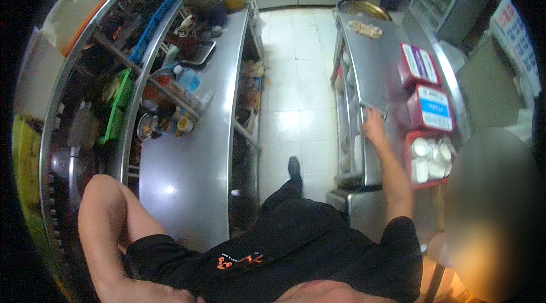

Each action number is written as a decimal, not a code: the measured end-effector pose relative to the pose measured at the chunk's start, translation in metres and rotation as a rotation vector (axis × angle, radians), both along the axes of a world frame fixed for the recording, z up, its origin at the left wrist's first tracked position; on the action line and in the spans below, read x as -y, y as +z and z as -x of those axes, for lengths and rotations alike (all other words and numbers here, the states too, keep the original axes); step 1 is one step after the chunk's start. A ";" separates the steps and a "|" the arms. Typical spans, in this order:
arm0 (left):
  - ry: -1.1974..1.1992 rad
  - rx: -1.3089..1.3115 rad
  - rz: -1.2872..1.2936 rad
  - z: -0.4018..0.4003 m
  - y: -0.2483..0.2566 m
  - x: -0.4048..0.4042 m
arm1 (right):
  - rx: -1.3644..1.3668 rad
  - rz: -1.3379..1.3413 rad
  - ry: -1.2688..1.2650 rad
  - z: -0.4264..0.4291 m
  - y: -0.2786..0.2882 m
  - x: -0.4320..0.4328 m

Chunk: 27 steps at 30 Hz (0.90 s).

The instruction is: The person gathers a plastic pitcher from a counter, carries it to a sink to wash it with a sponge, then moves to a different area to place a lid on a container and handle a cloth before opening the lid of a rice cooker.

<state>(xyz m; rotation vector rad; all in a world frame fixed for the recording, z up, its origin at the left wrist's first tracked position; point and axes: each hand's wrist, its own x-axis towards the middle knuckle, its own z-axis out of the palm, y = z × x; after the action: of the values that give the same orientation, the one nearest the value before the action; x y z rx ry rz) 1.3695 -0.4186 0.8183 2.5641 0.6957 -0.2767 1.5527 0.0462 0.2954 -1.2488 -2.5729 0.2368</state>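
Note:
My right hand (374,127) is at the aisle-side edge of the right steel counter (373,72). By its fingers lies a thin, dark-edged flat thing (375,108), too blurred to name; whether I grip it or only touch it does not show. To the right of this hand are a red tub with a blue-and-white lid (431,107) and a red tray (408,158) of white-lidded containers (431,156). Another red tub with a purple-and-white lid (420,64) stands farther back. My left arm is bent, and my left hand (170,294) shows partly at the bottom edge, close to my body.
Along the left steel counter (183,183) stand a plastic bottle (189,79), a metal bowl (148,126) and a metal tray (202,55). A green crate (117,107) sits on the shelf. Crumpled cloth (364,29) and a round brass-coloured tray (364,8) lie far right. White floor tiles (294,90) line the aisle.

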 end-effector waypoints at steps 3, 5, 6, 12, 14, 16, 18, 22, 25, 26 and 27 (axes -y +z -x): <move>0.255 -0.177 0.108 0.048 0.005 -0.050 | 0.211 0.038 -0.071 -0.012 -0.011 -0.038; 0.346 -0.296 0.066 0.064 0.004 -0.060 | 0.253 0.032 -0.026 0.019 0.010 -0.033; 0.319 -0.265 0.052 0.082 0.000 -0.073 | 0.240 -0.012 -0.011 0.028 0.022 -0.033; -0.179 0.360 -0.115 0.184 -0.035 -0.190 | 0.262 0.070 0.048 0.029 0.028 -0.082; -0.296 0.502 -0.151 0.204 -0.043 -0.227 | 0.372 0.061 0.187 0.021 0.028 -0.099; -0.391 0.581 -0.170 0.219 -0.048 -0.265 | 0.401 0.112 0.279 0.020 0.029 -0.113; -0.457 0.643 -0.185 0.232 -0.053 -0.301 | 0.361 0.223 0.340 0.021 0.042 -0.128; -0.498 0.711 -0.192 0.256 -0.054 -0.379 | 0.271 0.314 0.218 0.058 0.144 -0.140; -0.464 0.693 -0.221 0.265 -0.038 -0.433 | -0.050 0.167 0.204 0.105 0.217 -0.179; -0.445 0.697 -0.238 0.267 -0.031 -0.448 | -0.140 0.134 0.211 0.123 0.245 -0.194; -0.427 0.685 -0.253 0.271 -0.026 -0.461 | -0.226 0.097 0.223 0.137 0.268 -0.210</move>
<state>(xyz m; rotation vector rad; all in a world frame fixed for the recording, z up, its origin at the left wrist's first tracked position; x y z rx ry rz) 1.0983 0.0426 0.7927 2.7574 -0.0783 0.5741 1.4155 0.2560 0.5639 -0.9039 -2.5239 0.5215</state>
